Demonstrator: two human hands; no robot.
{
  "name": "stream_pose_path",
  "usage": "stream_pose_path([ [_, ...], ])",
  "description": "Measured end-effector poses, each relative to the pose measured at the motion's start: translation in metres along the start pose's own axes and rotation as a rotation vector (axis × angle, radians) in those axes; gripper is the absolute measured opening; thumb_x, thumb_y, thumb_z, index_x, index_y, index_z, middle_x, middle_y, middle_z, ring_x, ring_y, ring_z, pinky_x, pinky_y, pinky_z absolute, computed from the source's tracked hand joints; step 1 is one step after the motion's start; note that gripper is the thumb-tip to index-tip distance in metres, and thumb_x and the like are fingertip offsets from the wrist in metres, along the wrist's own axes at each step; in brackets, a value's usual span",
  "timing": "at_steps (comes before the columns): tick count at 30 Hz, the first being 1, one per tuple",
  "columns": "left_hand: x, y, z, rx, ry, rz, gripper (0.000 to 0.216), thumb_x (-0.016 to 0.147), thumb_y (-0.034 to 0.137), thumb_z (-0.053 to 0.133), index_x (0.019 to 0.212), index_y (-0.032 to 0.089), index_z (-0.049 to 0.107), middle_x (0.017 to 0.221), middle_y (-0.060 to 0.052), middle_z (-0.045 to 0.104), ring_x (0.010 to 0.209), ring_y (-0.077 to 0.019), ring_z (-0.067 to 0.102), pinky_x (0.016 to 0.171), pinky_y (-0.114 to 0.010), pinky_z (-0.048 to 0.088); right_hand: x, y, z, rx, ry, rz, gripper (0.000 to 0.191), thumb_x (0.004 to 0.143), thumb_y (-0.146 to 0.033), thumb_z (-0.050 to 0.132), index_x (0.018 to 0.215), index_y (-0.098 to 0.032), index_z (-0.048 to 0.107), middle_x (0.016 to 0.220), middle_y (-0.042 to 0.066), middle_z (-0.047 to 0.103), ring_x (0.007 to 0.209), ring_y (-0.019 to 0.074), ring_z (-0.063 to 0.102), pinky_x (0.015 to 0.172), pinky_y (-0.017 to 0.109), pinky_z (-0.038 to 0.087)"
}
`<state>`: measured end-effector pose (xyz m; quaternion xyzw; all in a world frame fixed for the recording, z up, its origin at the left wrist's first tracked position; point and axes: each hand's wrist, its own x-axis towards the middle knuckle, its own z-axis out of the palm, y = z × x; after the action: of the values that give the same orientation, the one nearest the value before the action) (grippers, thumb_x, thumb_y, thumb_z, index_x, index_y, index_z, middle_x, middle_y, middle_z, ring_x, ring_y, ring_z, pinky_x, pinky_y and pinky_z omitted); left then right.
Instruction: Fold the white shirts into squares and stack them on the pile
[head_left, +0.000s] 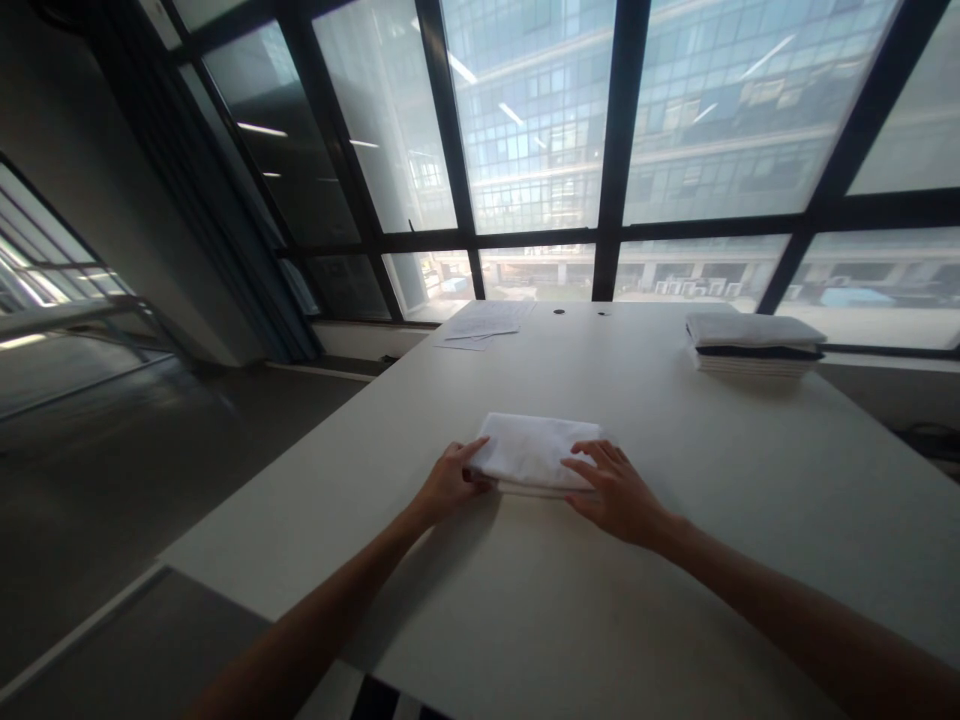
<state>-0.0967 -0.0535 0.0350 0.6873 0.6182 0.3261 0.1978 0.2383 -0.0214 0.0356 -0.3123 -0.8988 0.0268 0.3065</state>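
Note:
A folded white cloth (536,450), possibly a garment, lies on the white table (420,430) in front of me, its layers showing along the near edge. My left hand (454,482) grips its left end, with one finger on top and others curled at the side and partly hidden under it. Over the right end, my right hand (615,490) has its fingers apart, touching the top and near edge without closing round the cloth.
At the far right of the table stands a stack of folded cloths (756,345), white with one dark layer. Paper sheets (491,320) lie at the far left. Beyond the far edge are black-framed windows (540,240); a dark curtain (202,200) hangs left.

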Motion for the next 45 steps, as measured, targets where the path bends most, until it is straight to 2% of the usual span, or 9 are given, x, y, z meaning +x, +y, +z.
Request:
stream_pose_path([
  [8, -0.013, 0.01, 0.009, 0.107, 0.113, 0.18, 0.033, 0.086, 0.02, 0.068, 0.118, 0.022, 0.076, 0.092, -0.003, 0.064, 0.079, -0.0173, 0.062, 0.079, -0.031, 0.054, 0.004, -0.011, -0.008, -0.311, -0.186, 0.059, 0.02, 0.089, -0.003, 0.058, 0.095, -0.019, 0.069, 0.101, 0.008, 0.065, 0.097, 0.0236, 0.056, 0.085, 0.034, 0.043],
  [15, -0.028, 0.013, 0.022, 0.352, 0.154, 0.353, 0.039, 0.079, 0.006, 0.07, 0.109, 0.029, 0.079, 0.096, -0.005, 0.058, 0.093, -0.0221, 0.056, 0.089, -0.038, 0.053, -0.001, -0.01, 0.004, -0.383, -0.253, 0.19, 0.021, 0.085, 0.0, 0.057, 0.093, -0.017, 0.066, 0.099, 0.011, 0.065, 0.096, 0.0257, 0.056, 0.083, 0.034, 0.044],
  [22, -0.035, 0.022, 0.03, 0.187, 0.135, 0.268, 0.04, 0.084, 0.027, 0.076, 0.123, 0.024, 0.071, 0.121, -0.01, 0.049, 0.099, -0.0214, 0.059, 0.093, -0.04, 0.057, 0.002, 0.0, 0.005, -0.312, -0.218, 0.236, 0.023, 0.085, 0.0, 0.055, 0.094, -0.019, 0.065, 0.105, 0.011, 0.064, 0.1, 0.0262, 0.055, 0.082, 0.033, 0.045],
  [31, -0.039, 0.019, 0.034, 0.293, 0.044, 0.407, 0.027, 0.096, 0.02, 0.059, 0.115, 0.03, 0.077, 0.096, -0.005, 0.059, 0.089, -0.0189, 0.059, 0.083, -0.032, 0.053, -0.012, 0.011, 0.002, -0.26, -0.137, 0.15, 0.025, 0.086, 0.0, 0.054, 0.092, -0.02, 0.068, 0.101, 0.01, 0.065, 0.098, 0.0238, 0.056, 0.086, 0.032, 0.047],
  [35, -0.046, 0.035, 0.021, 0.453, 0.011, 0.419, 0.024, 0.092, 0.033, 0.068, 0.114, 0.032, 0.078, 0.092, -0.006, 0.063, 0.091, -0.0233, 0.058, 0.088, -0.039, 0.048, -0.017, -0.003, -0.012, -0.378, -0.217, 0.093, 0.026, 0.087, -0.003, 0.053, 0.096, -0.016, 0.073, 0.1, 0.014, 0.068, 0.098, 0.0273, 0.059, 0.108, 0.048, 0.037],
  [37, -0.04, 0.05, 0.015, 0.474, 0.011, 0.414, 0.022, 0.094, 0.036, 0.064, 0.109, 0.03, 0.08, 0.095, -0.007, 0.064, 0.091, -0.0235, 0.058, 0.089, -0.04, 0.046, -0.007, -0.013, -0.022, -0.358, -0.252, 0.134, 0.024, 0.088, -0.007, 0.052, 0.092, -0.015, 0.074, 0.096, 0.015, 0.07, 0.096, 0.0283, 0.061, 0.111, 0.052, 0.033],
  [40, -0.008, 0.075, 0.019, 0.464, 0.097, 0.348, 0.031, 0.099, 0.024, 0.05, 0.117, 0.025, 0.076, 0.106, -0.009, 0.067, 0.1, -0.024, 0.06, 0.095, -0.041, 0.046, 0.029, -0.028, -0.023, -0.219, -0.223, 0.219, 0.026, 0.09, -0.009, 0.049, 0.096, -0.016, 0.074, 0.102, 0.015, 0.071, 0.1, 0.0273, 0.062, 0.103, 0.042, 0.042],
  [43, 0.035, 0.088, 0.043, 0.462, 0.095, 0.298, 0.045, 0.096, 0.014, 0.045, 0.138, 0.02, 0.063, 0.13, -0.012, 0.065, 0.12, -0.0258, 0.057, 0.106, -0.042, 0.042, 0.07, -0.037, 0.002, -0.106, -0.114, 0.276, 0.042, 0.093, -0.01, 0.044, 0.131, -0.012, 0.063, 0.131, 0.017, 0.065, 0.122, 0.0252, 0.056, 0.108, 0.035, 0.039],
  [45, 0.054, 0.086, 0.064, 0.472, -0.04, 0.304, 0.051, 0.094, 0.017, 0.052, 0.144, 0.015, 0.056, 0.141, -0.016, 0.06, 0.131, -0.0279, 0.052, 0.114, -0.044, 0.037, 0.084, -0.036, 0.026, -0.078, -0.128, 0.334, 0.051, 0.096, -0.012, 0.041, 0.146, -0.007, 0.049, 0.149, 0.021, 0.052, 0.139, 0.0261, 0.044, 0.115, 0.039, 0.032],
])
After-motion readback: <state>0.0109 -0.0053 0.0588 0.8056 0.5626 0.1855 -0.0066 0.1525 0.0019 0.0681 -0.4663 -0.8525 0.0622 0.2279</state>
